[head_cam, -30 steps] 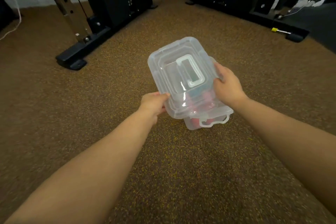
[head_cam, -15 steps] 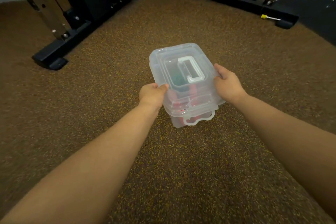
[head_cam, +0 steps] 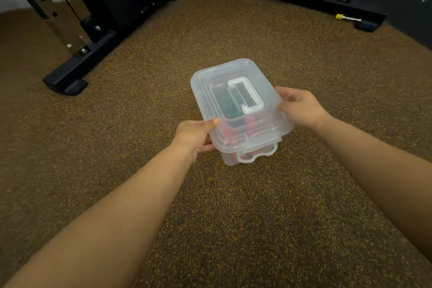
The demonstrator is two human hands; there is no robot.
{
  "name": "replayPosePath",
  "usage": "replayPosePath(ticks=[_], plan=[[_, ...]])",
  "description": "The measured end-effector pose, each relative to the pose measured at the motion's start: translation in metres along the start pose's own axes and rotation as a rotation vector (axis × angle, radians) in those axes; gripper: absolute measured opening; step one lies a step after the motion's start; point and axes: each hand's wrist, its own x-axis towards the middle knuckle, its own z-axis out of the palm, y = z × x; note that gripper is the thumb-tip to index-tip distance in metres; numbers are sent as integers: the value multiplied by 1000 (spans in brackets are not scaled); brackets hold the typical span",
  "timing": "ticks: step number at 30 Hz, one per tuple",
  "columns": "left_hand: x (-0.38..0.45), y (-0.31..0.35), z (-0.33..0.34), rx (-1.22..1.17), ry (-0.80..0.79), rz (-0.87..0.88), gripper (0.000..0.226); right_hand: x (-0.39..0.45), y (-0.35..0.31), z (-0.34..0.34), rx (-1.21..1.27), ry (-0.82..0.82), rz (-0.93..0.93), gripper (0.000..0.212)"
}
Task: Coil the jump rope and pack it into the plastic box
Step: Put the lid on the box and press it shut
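Observation:
A clear plastic box (head_cam: pixel 230 159) stands on the brown floor in the middle of the head view. Its clear lid (head_cam: pixel 210 91), with a white carry handle (head_cam: pixel 247 94), lies on top of it. Through the plastic I see the jump rope (head_cam: pixel 249 121) as red and dark green shapes inside. My left hand (head_cam: pixel 195 134) grips the lid's near left edge, thumb on top. My right hand (head_cam: pixel 300 106) holds the lid's right edge. A white latch (head_cam: pixel 256 154) hangs at the box's near end.
A black gym machine base (head_cam: pixel 77 72) with a steel upright stands at the left. More black machine frames (head_cam: pixel 346 10) run along the back right, with a yellow-tipped pin (head_cam: pixel 347 17) beside them. Speckled brown floor (head_cam: pixel 233 217) spreads all around the box.
The lid was tilted and offset above the box. It has come down and now sits nearly square on the box, both hands still on its edges.

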Motion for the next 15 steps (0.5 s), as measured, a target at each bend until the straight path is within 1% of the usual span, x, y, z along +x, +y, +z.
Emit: replayPosePath(ticks=[3, 8, 12, 15], plan=[[0, 1, -1, 3, -9, -17, 28, 1, -3, -1, -15, -13, 32, 46], [-2, 5, 0, 28, -10, -37, 32, 11, -11, -3, -86, -31, 153, 36], [-3, 4, 2, 48, -11, -32, 21, 14, -10, -5, -110, 4, 199, 32], [-3, 1, 4, 73, 21, -17, 16, 12, -9, -7, -115, 20, 215, 30]])
